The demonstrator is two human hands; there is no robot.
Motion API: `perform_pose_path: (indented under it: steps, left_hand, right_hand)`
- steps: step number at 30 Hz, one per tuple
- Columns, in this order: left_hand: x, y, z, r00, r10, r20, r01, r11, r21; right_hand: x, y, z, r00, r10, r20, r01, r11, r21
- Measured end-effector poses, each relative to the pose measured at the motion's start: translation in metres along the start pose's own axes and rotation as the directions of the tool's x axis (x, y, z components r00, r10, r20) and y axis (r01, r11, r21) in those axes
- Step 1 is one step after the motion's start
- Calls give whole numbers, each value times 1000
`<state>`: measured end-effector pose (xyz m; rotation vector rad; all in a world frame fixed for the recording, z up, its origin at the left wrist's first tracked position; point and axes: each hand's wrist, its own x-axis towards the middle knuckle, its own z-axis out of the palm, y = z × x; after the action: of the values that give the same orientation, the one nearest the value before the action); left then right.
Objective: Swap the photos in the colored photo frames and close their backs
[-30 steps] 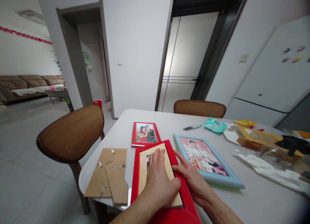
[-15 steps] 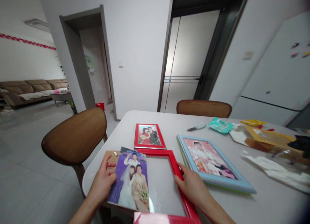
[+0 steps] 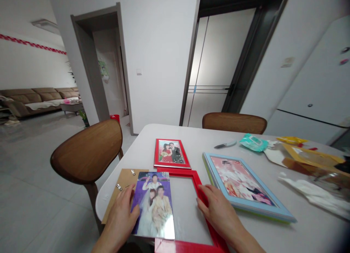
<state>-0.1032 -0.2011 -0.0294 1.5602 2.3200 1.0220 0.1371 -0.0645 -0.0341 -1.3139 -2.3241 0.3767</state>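
A large red picture frame (image 3: 197, 185) lies face down at the near edge of the white table (image 3: 191, 143). My left hand (image 3: 120, 218) grips the left edge of a glossy wedding photo (image 3: 154, 205), held over the frame's left side. My right hand (image 3: 218, 209) rests on the frame's right rail, fingers curled over it. A brown backing board (image 3: 123, 183) with metal clips lies left of the frame, partly under the photo.
A small red framed photo (image 3: 171, 153) lies beyond the large frame. A blue framed photo (image 3: 243, 183) lies to the right. A knife (image 3: 224, 144), a teal wipes pack (image 3: 253, 142) and plastic wrappers (image 3: 308, 161) sit farther right. Two wooden chairs (image 3: 87, 152) stand at the table.
A second ago my left hand lay flat on the photo's back inside the frame. It has since lifted the photo out, turned it picture side up and shifted it left.
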Motion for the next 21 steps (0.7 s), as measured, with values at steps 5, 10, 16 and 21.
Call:
perform_pose_path:
  steps: [5, 10, 16, 21]
  left_hand:
    - [-6, 16, 7, 995, 91, 32, -92, 995, 30]
    - [-5, 38, 17, 989, 128, 69, -126, 992, -28]
    - [-3, 65, 9, 983, 141, 121, -137, 990, -42]
    - [2, 95, -17, 979, 204, -2, -204, 979, -27]
  right_hand:
    - [3, -30, 13, 999, -4, 46, -14, 922, 386]
    - [12, -62, 37, 894, 48, 446, -403, 524, 751]
    - [23, -94, 21, 890, 26, 455, -448, 227, 865]
    - [28, -130, -25, 974, -48, 220, -203, 230, 952]
